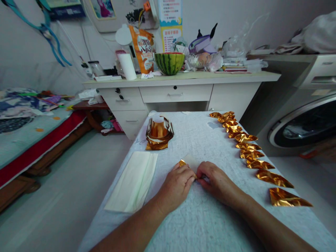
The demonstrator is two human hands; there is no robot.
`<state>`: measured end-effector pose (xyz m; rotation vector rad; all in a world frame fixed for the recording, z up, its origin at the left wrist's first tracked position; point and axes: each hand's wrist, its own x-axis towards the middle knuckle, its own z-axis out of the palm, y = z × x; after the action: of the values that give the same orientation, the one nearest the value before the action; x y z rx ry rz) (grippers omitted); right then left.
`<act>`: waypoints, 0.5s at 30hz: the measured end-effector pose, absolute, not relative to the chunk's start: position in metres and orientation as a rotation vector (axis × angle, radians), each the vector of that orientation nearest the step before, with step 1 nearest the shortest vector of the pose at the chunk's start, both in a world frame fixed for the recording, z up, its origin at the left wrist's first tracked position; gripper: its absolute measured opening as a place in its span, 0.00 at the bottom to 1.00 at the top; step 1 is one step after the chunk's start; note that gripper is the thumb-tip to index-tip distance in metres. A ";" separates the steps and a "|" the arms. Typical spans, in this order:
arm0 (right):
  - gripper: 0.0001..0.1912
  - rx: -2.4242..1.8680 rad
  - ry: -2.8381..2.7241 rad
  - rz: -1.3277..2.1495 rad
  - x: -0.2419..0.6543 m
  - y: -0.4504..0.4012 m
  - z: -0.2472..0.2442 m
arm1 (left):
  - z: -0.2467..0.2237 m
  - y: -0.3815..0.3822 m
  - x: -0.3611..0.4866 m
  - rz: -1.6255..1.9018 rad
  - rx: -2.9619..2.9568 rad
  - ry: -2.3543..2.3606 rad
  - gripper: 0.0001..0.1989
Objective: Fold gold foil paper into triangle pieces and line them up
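My left hand (180,179) and my right hand (215,179) meet over the middle of the cloth-covered table. Both are closed, fingertips pinching a sheet of gold foil paper (182,162). A white part of it shows beyond my fingers; most of the sheet is hidden beneath them. Left of my left hand lies a flat stack of pale paper (133,180). Farther back stands a curled stack of gold foil sheets (157,132). Several folded gold foil pieces (250,154) form a slanting row along the table's right side, away from my right hand.
Beyond the table stands a white desk (175,92) bearing half a watermelon (170,63), an orange pouch (143,50) and a paper roll (127,66). A washing machine (301,94) is at right. At left are a bed (52,129) and a low wooden stand (90,108).
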<state>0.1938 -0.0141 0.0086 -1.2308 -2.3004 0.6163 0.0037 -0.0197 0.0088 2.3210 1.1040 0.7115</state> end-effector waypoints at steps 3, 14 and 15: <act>0.09 -1.201 -2.298 0.620 0.195 -0.013 0.008 | 0.008 -0.020 0.004 0.705 2.321 1.120 0.06; 0.07 -1.248 -2.292 0.629 0.195 -0.012 0.006 | 0.006 -0.019 0.007 0.708 2.267 1.192 0.07; 0.07 -1.256 -2.291 0.639 0.196 -0.011 0.006 | 0.005 -0.019 0.007 0.713 2.253 1.213 0.07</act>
<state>0.1963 -0.0114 0.0057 -1.2561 -2.2909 0.6388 0.0072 -0.0194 0.0054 2.2531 1.2133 0.7126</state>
